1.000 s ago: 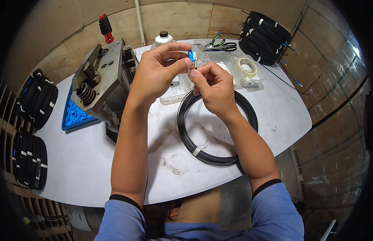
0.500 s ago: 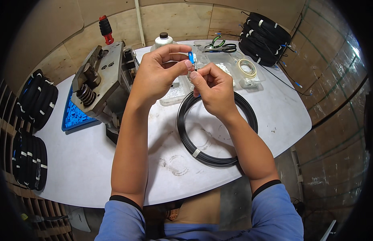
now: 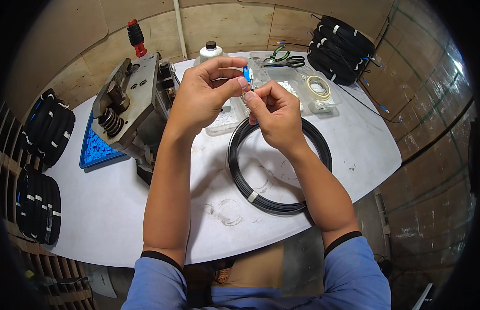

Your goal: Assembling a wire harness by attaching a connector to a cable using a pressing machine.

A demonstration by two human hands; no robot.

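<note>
Above the far middle of the table, my left hand (image 3: 211,90) pinches a small blue fiber-optic connector (image 3: 245,74) with a white end piece beside it. My right hand (image 3: 273,113) is closed just below, thumb and forefinger pinching the black cable (image 3: 252,90) at the connector's lower end. Both hands nearly touch there. Beneath my right hand lies a coil of black cable (image 3: 240,178) on the white table, bound with a white tie. A small blue bit also shows under the right hand's fingers.
A metal press (image 3: 134,98) with a red-and-black handle stands left, beside a blue tray (image 3: 103,161) of blue parts. Behind are a white bottle (image 3: 210,50), scissors (image 3: 294,62), a tape roll (image 3: 317,88) and clear trays of white parts. Coil stacks (image 3: 341,49) stand far right and hang left (image 3: 38,206).
</note>
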